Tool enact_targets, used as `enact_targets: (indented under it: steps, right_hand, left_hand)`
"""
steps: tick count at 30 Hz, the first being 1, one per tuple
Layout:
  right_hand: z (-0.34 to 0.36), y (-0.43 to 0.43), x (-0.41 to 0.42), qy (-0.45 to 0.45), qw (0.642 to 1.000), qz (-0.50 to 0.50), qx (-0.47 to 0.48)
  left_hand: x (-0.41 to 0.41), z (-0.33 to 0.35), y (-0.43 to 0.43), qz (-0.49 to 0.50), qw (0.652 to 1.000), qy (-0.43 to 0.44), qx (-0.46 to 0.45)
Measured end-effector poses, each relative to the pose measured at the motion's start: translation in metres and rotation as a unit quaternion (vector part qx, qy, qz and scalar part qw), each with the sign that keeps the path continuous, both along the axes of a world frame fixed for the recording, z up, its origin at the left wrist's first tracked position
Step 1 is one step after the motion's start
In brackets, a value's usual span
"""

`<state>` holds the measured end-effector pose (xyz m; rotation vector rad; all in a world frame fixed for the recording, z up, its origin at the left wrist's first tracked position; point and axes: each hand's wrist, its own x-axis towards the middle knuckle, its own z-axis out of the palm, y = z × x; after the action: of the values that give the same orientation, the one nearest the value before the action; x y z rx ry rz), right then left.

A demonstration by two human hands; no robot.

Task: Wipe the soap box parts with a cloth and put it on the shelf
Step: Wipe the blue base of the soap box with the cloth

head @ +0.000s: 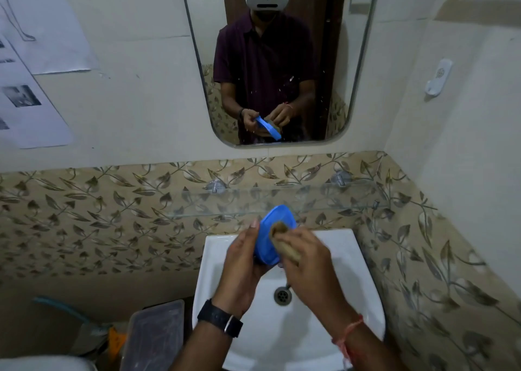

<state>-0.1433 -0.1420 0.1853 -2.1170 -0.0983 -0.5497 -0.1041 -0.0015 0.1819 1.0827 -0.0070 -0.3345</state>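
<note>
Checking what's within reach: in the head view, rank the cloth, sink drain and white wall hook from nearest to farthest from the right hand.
1. Cloth, gripped by the right hand itself.
2. Sink drain, just below the hand.
3. White wall hook, high up to the right.

Glass shelf (338,198) juts out above sink (363,272) (open room up to mirror (338,60))
</note>
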Motion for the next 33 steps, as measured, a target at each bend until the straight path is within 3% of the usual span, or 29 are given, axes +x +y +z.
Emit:
enact_targets:
  steps: [2, 4, 8, 11, 14, 16, 20, 22, 24, 26, 30, 33]
  right_hand:
    - [-0.011, 0.001, -0.014, 0.098, 0.992, 0.06, 0.043]
    - [-0.023, -0.009, -0.019, 0.153, 0.975, 0.026, 0.156]
    - [-0.034, -0.039, -0.006, 0.098, 0.9, -0.118, 0.408]
    - [-0.022, -0.047, 0.006, 0.055, 0.886, -0.104, 0.448]
    - [-0.014, -0.038, 0.004, 0.089, 0.9, -0.032, 0.426]
    - [-0.013, -0.033, -0.001, 0.098, 0.904, -0.018, 0.416]
    - [-0.007, -0.015, -0.014, 0.095, 0.872, -0.024, 0.48]
    - [-0.002, 0.009, -0.023, 0.089, 0.856, -0.019, 0.509]
    - [0.001, 0.032, -0.032, 0.087, 0.857, -0.03, 0.507]
    - [0.003, 0.042, -0.038, 0.088, 0.885, -0.047, 0.454]
    - [0.009, 0.026, -0.043, 0.119, 0.918, -0.065, 0.373]
    - [0.026, 0.011, -0.04, 0.063, 0.929, -0.108, 0.35]
  left_hand:
    - [0.008, 0.002, 0.005, 0.053, 0.998, -0.026, 0.039]
    - [0.014, 0.0, 0.011, 0.092, 0.985, -0.092, 0.113]
    - [0.014, -0.005, 0.027, 0.108, 0.884, -0.325, 0.319]
    - [0.013, -0.009, 0.04, 0.049, 0.786, -0.501, 0.36]
    - [0.008, -0.004, 0.042, -0.011, 0.751, -0.562, 0.345]
    - [0.006, 0.001, 0.043, -0.005, 0.762, -0.569, 0.308]
    - [-0.005, 0.003, 0.027, 0.082, 0.841, -0.52, 0.123]
    - [-0.018, -0.001, 0.001, 0.134, 0.915, -0.379, 0.034]
    - [-0.03, 0.002, -0.019, 0.154, 0.97, -0.154, -0.109]
    - [-0.031, 0.004, -0.027, 0.136, 0.971, -0.036, -0.192]
    - [-0.019, 0.004, -0.012, 0.154, 0.969, -0.044, -0.186]
    - [-0.012, 0.003, 0.002, 0.123, 0.978, -0.024, -0.166]
